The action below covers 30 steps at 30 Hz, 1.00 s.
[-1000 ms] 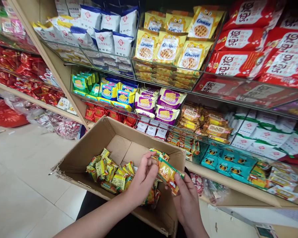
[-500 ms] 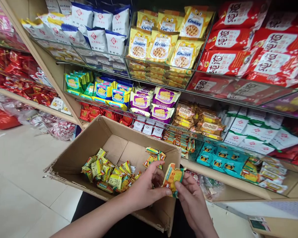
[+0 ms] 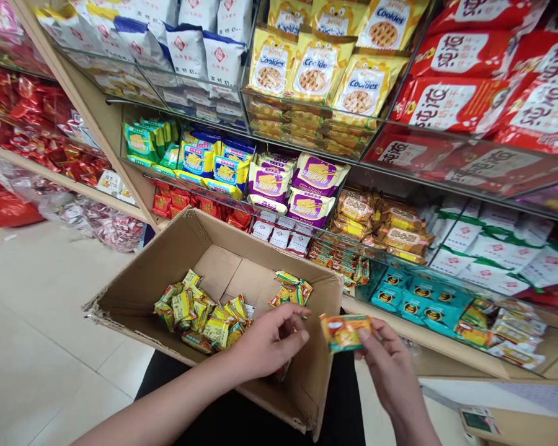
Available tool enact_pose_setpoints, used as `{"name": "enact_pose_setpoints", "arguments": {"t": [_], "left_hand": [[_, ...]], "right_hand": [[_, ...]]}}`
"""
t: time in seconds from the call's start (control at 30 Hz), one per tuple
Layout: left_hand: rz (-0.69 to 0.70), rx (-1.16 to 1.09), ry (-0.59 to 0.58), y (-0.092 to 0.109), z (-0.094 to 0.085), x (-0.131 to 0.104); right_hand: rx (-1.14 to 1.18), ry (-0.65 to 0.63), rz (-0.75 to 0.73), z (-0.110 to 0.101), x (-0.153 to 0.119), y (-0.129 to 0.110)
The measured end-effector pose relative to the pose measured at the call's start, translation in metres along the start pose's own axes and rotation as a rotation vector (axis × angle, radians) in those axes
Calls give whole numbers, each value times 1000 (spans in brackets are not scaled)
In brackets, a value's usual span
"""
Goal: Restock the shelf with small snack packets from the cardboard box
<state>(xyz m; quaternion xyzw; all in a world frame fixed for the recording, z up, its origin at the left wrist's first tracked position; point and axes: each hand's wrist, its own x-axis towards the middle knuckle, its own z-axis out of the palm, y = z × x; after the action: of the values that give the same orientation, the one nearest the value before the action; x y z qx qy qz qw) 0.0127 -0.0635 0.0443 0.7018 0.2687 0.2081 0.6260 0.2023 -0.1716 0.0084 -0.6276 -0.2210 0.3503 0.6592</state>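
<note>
My right hand (image 3: 390,359) pinches a small orange, yellow and green snack packet (image 3: 348,332) by its right end, just beyond the right wall of the cardboard box. Over the inside of that cardboard box (image 3: 142,288) is my left hand (image 3: 274,337), its thumb and fingers loosely curved and apart, with nothing seen between them. Loose yellow-green packets (image 3: 190,310) lie in a heap in the box's left and middle part. A smaller group of similar packets (image 3: 292,288) rests by the far right wall. My left hand and forearm hide part of the box floor.
Glass-fronted shelves hold yellow cookie bags (image 3: 307,68), red packs (image 3: 451,102), purple biscuit packs (image 3: 311,192) and teal packs (image 3: 411,297). Small orange-green packets (image 3: 339,260) fill a low compartment right behind the box. A red plastic bag (image 3: 9,201) sits on the tiled floor (image 3: 46,322) at left.
The packet was between both hands. My left hand has let go of it, and my right hand has moved it to the right, turning it to lie lengthwise. The view has shifted slightly.
</note>
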Motion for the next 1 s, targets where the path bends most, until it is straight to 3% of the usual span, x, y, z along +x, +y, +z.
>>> {"name": "enact_pose_setpoints", "arguments": {"t": [0.13,0.23,0.37,0.67,0.83,1.0], "left_hand": [[-52,10,25,-14,-12,-1],[-110,65,-4,-21,-16,-4],[-107,175,-43,-25,-15,-9],[-75,322,-92,-27,-16,-10],[-75,393,-119,-29,-17,-10],[-77,429,-133,-27,-17,-10]], "right_hand": [[-30,333,-41,-39,49,10],[-398,419,-90,-60,86,20],[-909,488,-119,-68,117,30],[-1432,248,-175,-44,134,36],[-1619,211,-103,-32,132,36],[-1676,172,-5,-29,142,19]]}}
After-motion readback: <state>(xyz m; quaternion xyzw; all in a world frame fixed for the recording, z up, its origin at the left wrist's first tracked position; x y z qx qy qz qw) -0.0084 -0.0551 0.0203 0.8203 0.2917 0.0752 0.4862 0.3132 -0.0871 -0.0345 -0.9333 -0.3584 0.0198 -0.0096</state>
